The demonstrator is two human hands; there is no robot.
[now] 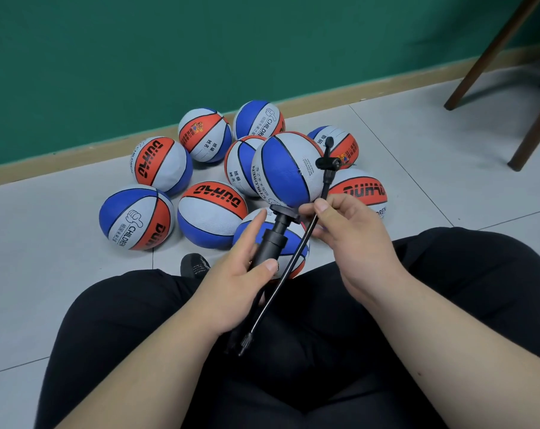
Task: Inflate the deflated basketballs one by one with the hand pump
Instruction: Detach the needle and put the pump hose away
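i'm sitting on the floor (386, 125) with the pump (273, 239) upright in my left hand (241, 274), thumb pressed on the barrel and fingers curved behind it. my right hand (352, 239) pinches the thin black hose (293, 264) between thumb and fingertips. the hose's nozzle end sits right against the side of the ball (284, 171) raised just above the pump handle. i can't tell if the needle is in the valve or only touching it, nor exactly what holds the ball up.

i'd judge i'm at the hooking-up step for this one ball, with no pumping on it yet. the other balls (213, 212) lie in a loose cluster by the green wall, in front of my knees. a few look slightly flattened and soft, others fairly round, so i can't say how many are finished. most of the job looks to be left.
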